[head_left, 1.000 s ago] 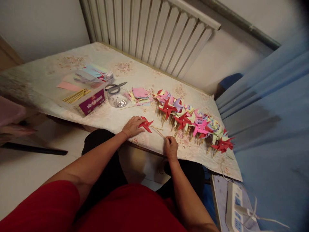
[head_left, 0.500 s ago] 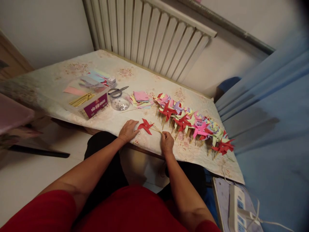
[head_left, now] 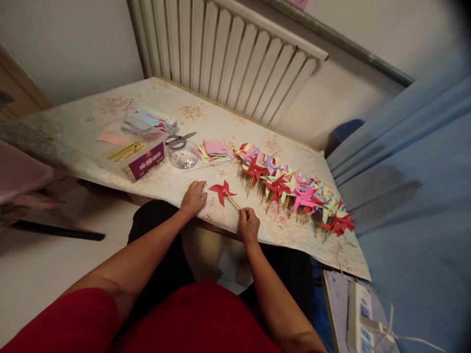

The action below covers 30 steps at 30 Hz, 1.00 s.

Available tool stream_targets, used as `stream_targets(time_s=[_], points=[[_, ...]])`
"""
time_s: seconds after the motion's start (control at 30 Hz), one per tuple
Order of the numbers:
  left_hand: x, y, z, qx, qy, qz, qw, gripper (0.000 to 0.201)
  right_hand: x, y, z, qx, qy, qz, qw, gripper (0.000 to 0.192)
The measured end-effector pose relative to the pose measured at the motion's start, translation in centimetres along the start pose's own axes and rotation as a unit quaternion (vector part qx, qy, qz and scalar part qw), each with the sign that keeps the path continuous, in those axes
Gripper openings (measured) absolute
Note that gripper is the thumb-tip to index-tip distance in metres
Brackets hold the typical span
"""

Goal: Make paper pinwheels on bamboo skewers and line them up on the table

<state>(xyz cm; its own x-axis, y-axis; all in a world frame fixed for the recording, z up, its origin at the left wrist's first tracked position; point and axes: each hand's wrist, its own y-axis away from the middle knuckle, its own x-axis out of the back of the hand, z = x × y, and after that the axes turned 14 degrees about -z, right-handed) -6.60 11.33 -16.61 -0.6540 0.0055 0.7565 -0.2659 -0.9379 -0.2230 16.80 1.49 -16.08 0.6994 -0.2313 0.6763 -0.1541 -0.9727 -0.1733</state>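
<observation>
Since the earlier frame the right hand [head_left: 248, 225] has drawn back toward the table [head_left: 73, 127] edge, fingers pinched on the stick [head_left: 231, 200] of the red pinwheel [head_left: 220, 189]; left hand [head_left: 194, 197] lies flat just beside it, fingers loose. Pinwheel row [head_left: 294, 189] to the right; paper stack [head_left: 214, 148], bowl [head_left: 183, 154], scissors [head_left: 179, 139] behind. Box [head_left: 142, 159] label unreadable. Power strip [head_left: 358, 316] cut off.

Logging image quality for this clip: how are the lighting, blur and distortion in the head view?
Head view: dim, warm indoor light; the hands and red pinwheel read clearly enough, slightly soft. Wide-angle bend slants the radiator; the top right corner darkens, and the blue fabric looks smeared.
</observation>
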Motion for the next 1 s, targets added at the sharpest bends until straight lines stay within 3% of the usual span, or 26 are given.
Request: stream_targets(time_s=[0.6,1.0], points=[[-0.3,-0.3,-0.4,-0.002,0.016,0.033,0.999,0.039,-2.1,2.1,-3.1,0.034,-0.011,-0.049,0.998,0.023],[-0.3,-0.3,-0.4,0.001,0.027,0.041,0.999,0.039,-3.4,1.8,-4.7,0.033,-0.103,-0.141,0.984,0.017]])
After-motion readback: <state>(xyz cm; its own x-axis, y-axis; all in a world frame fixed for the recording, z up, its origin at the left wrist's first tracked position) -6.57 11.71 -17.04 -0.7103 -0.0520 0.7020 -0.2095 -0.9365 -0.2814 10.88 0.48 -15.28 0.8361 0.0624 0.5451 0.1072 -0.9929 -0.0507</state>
